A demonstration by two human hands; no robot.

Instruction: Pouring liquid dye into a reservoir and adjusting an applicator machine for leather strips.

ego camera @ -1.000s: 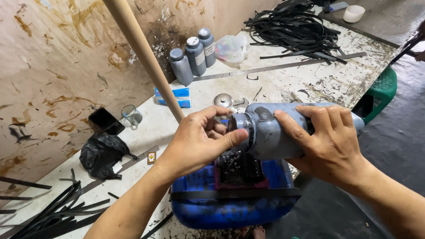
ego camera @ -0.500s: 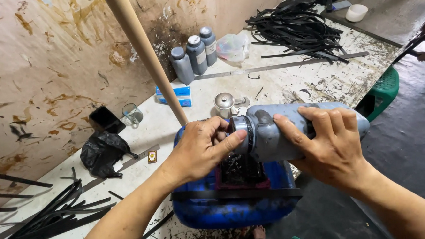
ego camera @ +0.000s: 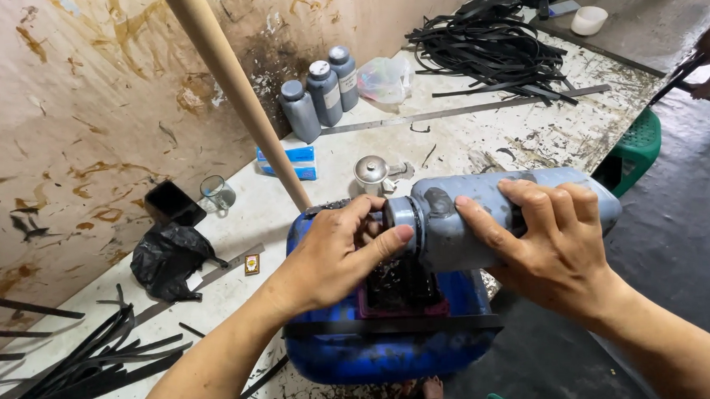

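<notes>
My right hand (ego camera: pixel 549 248) grips a grey plastic bottle (ego camera: pixel 497 212) held on its side above a blue plastic drum (ego camera: pixel 395 343). My left hand (ego camera: pixel 337 253) is closed around the bottle's neck and cap, thumb across the front. Under the bottle's mouth sits a dark opening in the drum with a reddish insert (ego camera: pixel 400 290) full of black material. The cap itself is mostly hidden by my fingers.
A wooden pole (ego camera: pixel 231 84) leans across the stained wall. On the white bench: three grey bottles (ego camera: pixel 321 96), a blue box (ego camera: pixel 288 161), a small metal pot (ego camera: pixel 371 173), a glass (ego camera: pixel 217 192), a black bag (ego camera: pixel 168 258), black strips (ego camera: pixel 493 50) and a long ruler (ego camera: pixel 464 111). A green stool (ego camera: pixel 636 148) stands right.
Both hands and the bottle have stayed over the drum; my left fingers have shifted slightly around the cap. The view has tilted a little.
</notes>
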